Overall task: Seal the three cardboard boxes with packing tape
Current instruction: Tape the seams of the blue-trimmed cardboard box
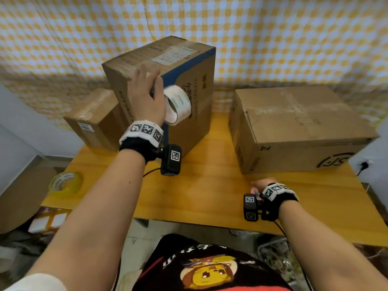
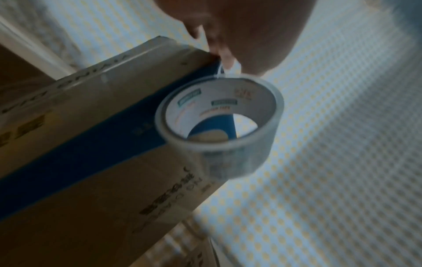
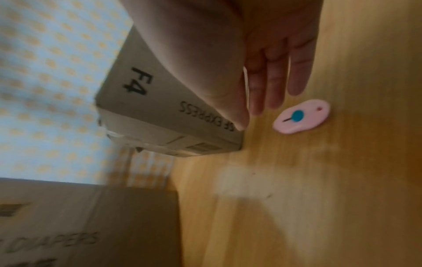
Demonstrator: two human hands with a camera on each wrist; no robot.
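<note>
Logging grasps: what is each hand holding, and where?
Left hand presses the tape's loose end onto the tall box; the roll dangles. Right hand holds nothing.

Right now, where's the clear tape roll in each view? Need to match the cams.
Head: clear tape roll centre-left, hanging beside the left hand against the tall box.
Left wrist: centre, seen through its core, below the fingers.
Right wrist: not in it.
Shared landmark: the tall box's blue stripe, in head and left wrist views.
</note>
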